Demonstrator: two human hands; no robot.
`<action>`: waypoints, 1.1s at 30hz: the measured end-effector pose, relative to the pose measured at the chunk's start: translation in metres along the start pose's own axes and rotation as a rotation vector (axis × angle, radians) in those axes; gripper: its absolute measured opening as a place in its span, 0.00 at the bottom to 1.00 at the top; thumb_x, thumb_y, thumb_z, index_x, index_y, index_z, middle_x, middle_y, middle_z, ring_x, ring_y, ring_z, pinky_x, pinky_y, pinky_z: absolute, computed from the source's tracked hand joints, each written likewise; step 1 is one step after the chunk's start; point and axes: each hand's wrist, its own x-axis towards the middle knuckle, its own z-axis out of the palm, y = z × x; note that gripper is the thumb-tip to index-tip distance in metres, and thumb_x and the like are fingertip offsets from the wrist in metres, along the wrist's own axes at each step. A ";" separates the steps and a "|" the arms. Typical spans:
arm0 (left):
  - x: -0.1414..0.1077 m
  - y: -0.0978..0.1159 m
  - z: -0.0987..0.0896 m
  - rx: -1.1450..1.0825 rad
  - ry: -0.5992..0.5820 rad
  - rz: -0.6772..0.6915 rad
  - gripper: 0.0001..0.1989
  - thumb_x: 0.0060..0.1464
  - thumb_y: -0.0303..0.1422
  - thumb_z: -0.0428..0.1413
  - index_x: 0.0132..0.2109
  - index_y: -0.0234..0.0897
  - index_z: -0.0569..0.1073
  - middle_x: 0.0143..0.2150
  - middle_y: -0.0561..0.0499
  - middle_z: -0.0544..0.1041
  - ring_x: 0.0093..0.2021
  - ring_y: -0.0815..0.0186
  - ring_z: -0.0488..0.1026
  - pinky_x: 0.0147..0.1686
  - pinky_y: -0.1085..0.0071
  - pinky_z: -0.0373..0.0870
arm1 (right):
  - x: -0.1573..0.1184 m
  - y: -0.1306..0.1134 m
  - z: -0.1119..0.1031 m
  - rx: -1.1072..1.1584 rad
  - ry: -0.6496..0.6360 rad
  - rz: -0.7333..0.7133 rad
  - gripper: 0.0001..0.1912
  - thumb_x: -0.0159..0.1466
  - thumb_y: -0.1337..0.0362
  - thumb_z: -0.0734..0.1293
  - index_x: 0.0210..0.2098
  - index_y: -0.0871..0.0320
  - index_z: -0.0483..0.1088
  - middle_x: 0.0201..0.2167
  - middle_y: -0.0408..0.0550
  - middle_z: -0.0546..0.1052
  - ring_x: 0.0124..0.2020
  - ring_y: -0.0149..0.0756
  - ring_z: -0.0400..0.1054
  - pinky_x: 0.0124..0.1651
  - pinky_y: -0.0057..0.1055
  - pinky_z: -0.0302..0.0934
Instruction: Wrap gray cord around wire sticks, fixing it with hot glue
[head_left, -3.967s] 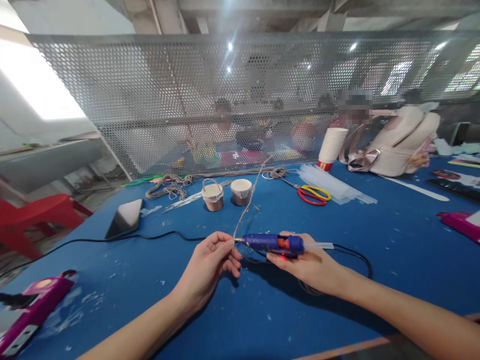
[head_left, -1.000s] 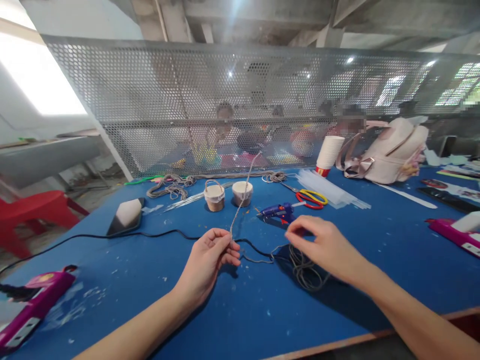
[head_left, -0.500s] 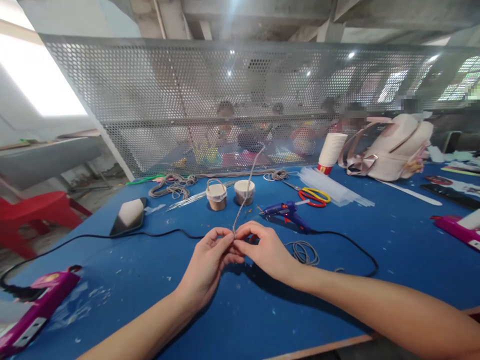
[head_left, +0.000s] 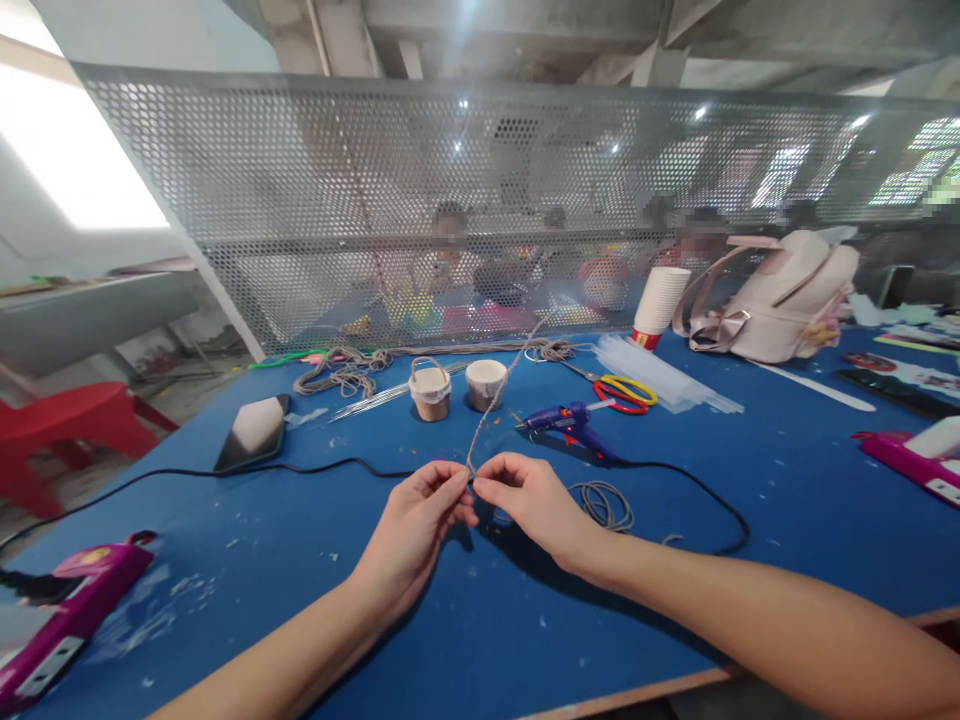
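Above the blue table, my left hand pinches the lower end of a thin grey twisted cord. The fingertips of my right hand meet the left ones at that same end, closed on the cord. From the pinch the cord rises, leaning up and to the right, its far end loose in the air. Behind it stand a small basket with a handle and a small tub, both with white lining at the rim. A blue glue gun lies just right of them. The cord's tip between the fingers is hidden.
Coiled grey cord lies right of my hands. Scissors, clear plastic sheets, stacked paper cups and a backpack stand or lie further back. A phone and a purple power strip are left. A perforated screen borders the table.
The free end of the cord has tipped lower and further right. My right fingers have shifted slightly at the pinch, and the view has turned a little.
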 end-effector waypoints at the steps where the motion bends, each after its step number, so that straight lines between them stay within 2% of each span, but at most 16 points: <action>1: -0.001 0.001 0.001 0.002 -0.005 0.002 0.08 0.42 0.31 0.64 0.28 0.31 0.74 0.21 0.54 0.72 0.20 0.73 0.69 0.23 0.78 0.66 | 0.000 0.000 0.000 0.011 0.001 0.009 0.05 0.54 0.63 0.66 0.27 0.60 0.70 0.24 0.41 0.72 0.27 0.29 0.63 0.33 0.28 0.57; 23: -0.002 0.002 0.002 0.000 -0.017 -0.008 0.08 0.43 0.31 0.63 0.29 0.31 0.74 0.22 0.52 0.73 0.20 0.72 0.71 0.24 0.78 0.68 | -0.003 -0.003 0.000 0.060 -0.011 0.041 0.07 0.54 0.62 0.66 0.24 0.60 0.69 0.22 0.41 0.71 0.24 0.28 0.60 0.29 0.26 0.54; 33: -0.004 0.002 0.003 0.121 0.071 0.029 0.08 0.41 0.31 0.63 0.28 0.31 0.74 0.22 0.52 0.74 0.21 0.69 0.73 0.23 0.76 0.67 | -0.005 -0.006 -0.003 0.063 0.008 -0.019 0.06 0.54 0.61 0.66 0.26 0.59 0.69 0.23 0.40 0.71 0.26 0.29 0.62 0.31 0.27 0.57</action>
